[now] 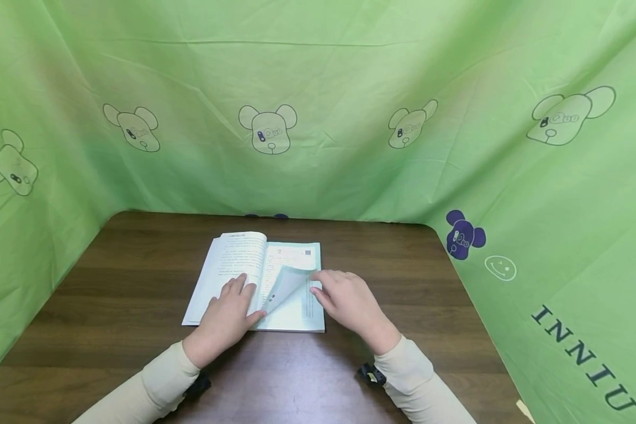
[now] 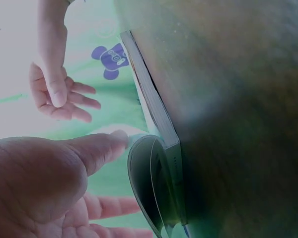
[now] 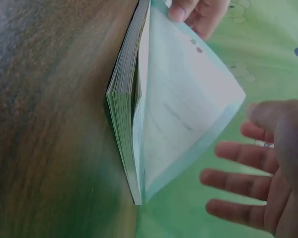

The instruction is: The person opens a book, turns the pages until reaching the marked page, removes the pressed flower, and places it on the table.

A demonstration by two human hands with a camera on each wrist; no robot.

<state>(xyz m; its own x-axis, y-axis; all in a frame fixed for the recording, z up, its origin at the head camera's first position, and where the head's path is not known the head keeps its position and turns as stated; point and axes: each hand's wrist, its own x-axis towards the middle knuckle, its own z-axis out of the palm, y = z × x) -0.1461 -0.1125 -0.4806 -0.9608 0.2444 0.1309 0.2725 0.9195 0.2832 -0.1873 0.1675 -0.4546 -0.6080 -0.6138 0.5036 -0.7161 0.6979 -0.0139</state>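
An open book (image 1: pixel 288 321) with printed pages lies on the table. My left hand (image 1: pixel 228 315) rests on its left-hand pages, fingers spread, the thumb reaching over the gutter. In the left wrist view the left thumb (image 2: pixel 107 148) lies at the curled bottom edges of those pages. One page (image 3: pixel 188 104) with a pale teal border stands lifted from the right side, its upper corner pointing toward my right hand (image 1: pixel 350 300). The right wrist view has this hand's fingers (image 3: pixel 238 183) apart and loosely extended, the thumb tip right by the page corner. Nothing is gripped in either hand.
The brown wooden table (image 1: pixel 138 259) extends around the book. A green curtain (image 1: pixel 318 70) with bear-head prints hangs behind it and along both sides. Dark straps (image 1: pixel 372 375) circle the wrists near the pale sleeves.
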